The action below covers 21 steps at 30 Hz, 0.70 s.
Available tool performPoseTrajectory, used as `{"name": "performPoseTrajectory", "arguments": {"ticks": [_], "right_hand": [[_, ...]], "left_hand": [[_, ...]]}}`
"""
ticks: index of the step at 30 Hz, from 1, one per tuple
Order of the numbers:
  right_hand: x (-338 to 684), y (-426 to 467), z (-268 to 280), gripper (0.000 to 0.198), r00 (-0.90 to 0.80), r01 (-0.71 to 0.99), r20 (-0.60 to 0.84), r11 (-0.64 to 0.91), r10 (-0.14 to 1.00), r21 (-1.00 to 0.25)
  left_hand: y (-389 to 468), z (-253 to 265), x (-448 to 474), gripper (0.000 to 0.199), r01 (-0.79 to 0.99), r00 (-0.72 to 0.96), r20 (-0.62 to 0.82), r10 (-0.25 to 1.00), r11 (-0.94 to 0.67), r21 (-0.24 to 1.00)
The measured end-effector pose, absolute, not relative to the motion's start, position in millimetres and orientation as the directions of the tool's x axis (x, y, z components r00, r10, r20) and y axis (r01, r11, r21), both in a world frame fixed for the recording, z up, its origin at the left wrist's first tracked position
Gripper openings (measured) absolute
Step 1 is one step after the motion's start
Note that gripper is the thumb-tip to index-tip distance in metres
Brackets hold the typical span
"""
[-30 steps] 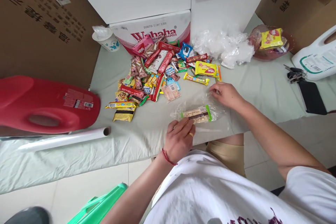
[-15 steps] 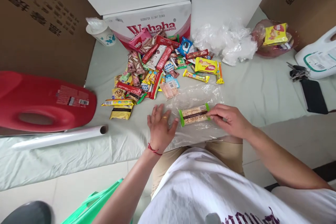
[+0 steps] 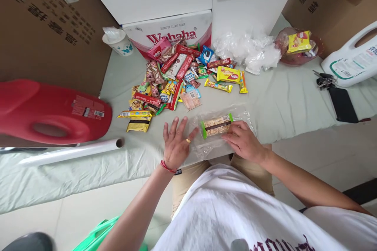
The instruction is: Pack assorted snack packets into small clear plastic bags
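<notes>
A packaged snack bar (image 3: 217, 126) with green ends and a brown band lies on a thin, crinkled clear plastic bag (image 3: 207, 151); whether it is inside the plastic cannot be told. My left hand (image 3: 177, 145) rests flat with fingers spread, its thumb on the bag's left edge. My right hand (image 3: 244, 142) is at the bar's right end, its fingers drawn together on the plastic there; the fingertips are partly hidden. Beyond the bag lie a pink packet (image 3: 191, 100), a yellow stick packet (image 3: 218, 86) and a yellow wafer pack (image 3: 229, 74).
A pile of wrapped snacks (image 3: 167, 82) lies before a Wahaha carton (image 3: 165, 27). Crumpled clear bags (image 3: 247, 51) and a bowl of snacks (image 3: 297, 59) are at back right. A red jug (image 3: 55, 113) and white roll (image 3: 73, 153) stand left; phone (image 3: 343, 104) and white jug (image 3: 350, 59) right.
My right hand has moved left and nearer me, from the bar's right tip onto the plastic beside it. My left fingers have spread wider. The camera view has shifted slightly.
</notes>
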State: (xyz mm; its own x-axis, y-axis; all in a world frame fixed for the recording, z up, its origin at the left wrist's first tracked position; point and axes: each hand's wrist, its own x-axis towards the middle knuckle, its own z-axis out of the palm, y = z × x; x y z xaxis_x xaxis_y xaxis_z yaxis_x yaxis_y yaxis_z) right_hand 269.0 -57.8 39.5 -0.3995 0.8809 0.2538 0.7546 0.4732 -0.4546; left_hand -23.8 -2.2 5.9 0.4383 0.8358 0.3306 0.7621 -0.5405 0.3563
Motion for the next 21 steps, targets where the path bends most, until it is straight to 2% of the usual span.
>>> {"name": "performPoseTrajectory", "arguments": {"ticks": [3, 7, 9, 12, 16, 19, 21], "right_hand": [[272, -39, 50, 0.027, -0.423, 0.766, 0.185, 0.459, 0.887, -0.45], [271, -17, 64, 0.029, -0.39, 0.86, -0.032, 0.352, 0.92, -0.369], [269, -7, 69, 0.029, -0.364, 0.889, -0.09, 0.317, 0.927, -0.33], [267, 7, 72, 0.028, -0.346, 0.903, -0.122, 0.295, 0.93, -0.312], [266, 18, 70, 0.028, -0.345, 0.911, -0.155, 0.291, 0.926, -0.292], [267, 21, 67, 0.027, -0.345, 0.911, -0.165, 0.288, 0.924, -0.296], [269, 22, 65, 0.027, -0.345, 0.906, -0.163, 0.282, 0.925, -0.315]], "left_hand": [[-2, 5, -30, 0.039, 0.773, 0.448, 0.299, 0.843, -0.533, 0.343], [1, 2, -43, 0.031, 0.88, 0.221, 0.297, 0.929, -0.321, 0.349], [1, 2, -50, 0.03, 0.883, 0.176, 0.341, 0.923, -0.301, 0.36], [-7, 5, -57, 0.033, 0.81, 0.301, 0.433, 0.85, -0.468, 0.355], [-22, 4, -46, 0.035, 0.662, 0.526, 0.453, 0.719, -0.681, 0.312], [-25, -1, -24, 0.052, 0.618, 0.565, 0.448, 0.693, -0.715, 0.327], [-19, -2, -12, 0.054, 0.622, 0.54, 0.429, 0.724, -0.687, 0.377]]}}
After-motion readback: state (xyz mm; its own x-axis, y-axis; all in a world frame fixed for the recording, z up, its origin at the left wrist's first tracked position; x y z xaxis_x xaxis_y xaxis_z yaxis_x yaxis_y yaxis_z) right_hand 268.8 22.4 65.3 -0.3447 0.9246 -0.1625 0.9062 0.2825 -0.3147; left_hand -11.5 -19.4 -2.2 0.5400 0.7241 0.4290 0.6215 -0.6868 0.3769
